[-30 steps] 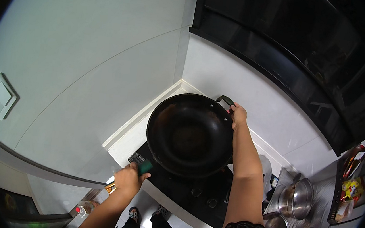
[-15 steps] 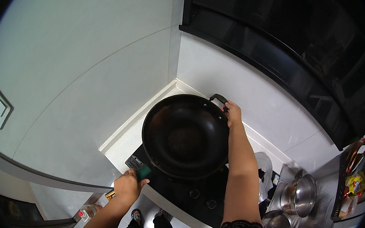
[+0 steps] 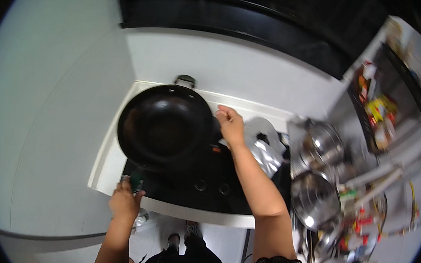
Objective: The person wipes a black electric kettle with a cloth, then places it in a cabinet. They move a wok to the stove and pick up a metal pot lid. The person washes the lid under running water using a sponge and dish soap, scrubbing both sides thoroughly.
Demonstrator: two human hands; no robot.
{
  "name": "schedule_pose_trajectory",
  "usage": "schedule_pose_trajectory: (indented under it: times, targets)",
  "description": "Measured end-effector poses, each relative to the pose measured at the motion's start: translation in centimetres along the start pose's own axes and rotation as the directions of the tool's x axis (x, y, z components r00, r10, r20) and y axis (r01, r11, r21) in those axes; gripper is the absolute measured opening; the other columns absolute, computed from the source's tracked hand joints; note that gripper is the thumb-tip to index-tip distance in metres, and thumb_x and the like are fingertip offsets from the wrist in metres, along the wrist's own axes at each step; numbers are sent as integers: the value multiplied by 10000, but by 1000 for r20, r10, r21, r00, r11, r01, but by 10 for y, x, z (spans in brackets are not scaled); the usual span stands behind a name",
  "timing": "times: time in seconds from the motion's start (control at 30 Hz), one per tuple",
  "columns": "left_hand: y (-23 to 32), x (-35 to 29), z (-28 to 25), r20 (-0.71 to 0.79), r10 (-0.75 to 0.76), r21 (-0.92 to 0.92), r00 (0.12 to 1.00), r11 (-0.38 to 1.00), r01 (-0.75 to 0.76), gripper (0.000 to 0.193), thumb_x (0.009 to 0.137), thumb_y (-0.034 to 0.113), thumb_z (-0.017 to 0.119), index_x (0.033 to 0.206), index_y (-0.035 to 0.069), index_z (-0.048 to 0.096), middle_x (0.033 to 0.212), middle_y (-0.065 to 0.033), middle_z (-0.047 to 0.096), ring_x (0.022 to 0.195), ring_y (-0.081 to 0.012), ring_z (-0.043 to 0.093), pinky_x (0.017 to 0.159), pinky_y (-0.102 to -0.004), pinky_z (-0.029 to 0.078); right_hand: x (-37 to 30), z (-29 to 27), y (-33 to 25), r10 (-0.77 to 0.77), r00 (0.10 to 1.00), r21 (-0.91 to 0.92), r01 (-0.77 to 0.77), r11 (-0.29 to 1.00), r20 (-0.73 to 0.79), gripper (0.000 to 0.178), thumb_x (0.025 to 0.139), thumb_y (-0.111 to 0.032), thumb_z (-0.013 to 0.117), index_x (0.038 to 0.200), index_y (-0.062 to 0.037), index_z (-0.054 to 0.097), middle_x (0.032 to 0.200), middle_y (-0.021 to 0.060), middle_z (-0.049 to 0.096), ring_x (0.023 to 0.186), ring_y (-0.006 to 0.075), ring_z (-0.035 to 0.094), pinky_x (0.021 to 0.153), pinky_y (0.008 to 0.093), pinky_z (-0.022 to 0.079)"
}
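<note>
As the black cooktop was taken for landmark, two hands were counted. Left hand was placed at the cooktop's front left corner, by the green handle; blurred there, so whether the handle was gripped or merely touched could not be told. Over the cooktop's left portion one black wok was found, mouth upward, nothing made out inside. Whether its base was fully seated could not be checked. Two holds were counted on it: the long green one toward the cooktop's front, and one dark loop toward the rear, with two rivets below. Wok was judged heavy for its breadth, stiff, hardly fragile; its curved wall was reckoned likely to slip if greasy. Any lift would best be shared between long handle and loop, the bare rim being avoided. Two knobs were noted along the cooktop's front. Above its rear right part, just beside the wok, the right hand was seen, fingers loosely bent, nothing held. One clear bag was noted at the cooktop's right end. Right of it, at least two steel vessels were counted. Farther right, one dark rack was filled with coloured packets, too blurred for counting.
</note>
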State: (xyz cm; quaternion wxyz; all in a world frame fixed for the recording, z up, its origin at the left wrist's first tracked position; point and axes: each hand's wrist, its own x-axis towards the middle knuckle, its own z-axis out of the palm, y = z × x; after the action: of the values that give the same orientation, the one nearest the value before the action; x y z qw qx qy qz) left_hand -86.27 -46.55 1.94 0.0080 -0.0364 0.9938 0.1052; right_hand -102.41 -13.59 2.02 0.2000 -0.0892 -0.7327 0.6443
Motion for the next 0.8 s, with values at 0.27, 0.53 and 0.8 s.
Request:
schedule_pose_trajectory:
  times: [0.27,0.53,0.8]
  targets:
    - [-1,-29,1,-102,187,-114,977,974,-198,752,705,284,771,1325,28,431,1354,-204,423,1199,-386,445,963,-454,412,-200,-162,9,307,897,303,-211,929,-318,254,883,-141,631,1094,0,619,943,48,639,857,129,608,806,260,491]
    - [207,-88,45,-344,732,-706,589,212,-676,444,835,152,663,1238,38,514,1301,-131,497,1159,-266,515,943,-361,434,-340,-326,32,655,494,699,-125,704,-572,244,902,-92,525,1138,-33,509,887,76,608,745,175,590,696,310,502]
    - [463,-155,206,874,368,-461,318,417,783,558,960,278,497,1405,32,268,1429,-184,342,1249,-407,418,1018,-563,330,-318,-399,-4,618,563,679,-130,723,-549,194,904,-88,544,1089,-38,515,908,85,607,777,191,600,720,313,519]
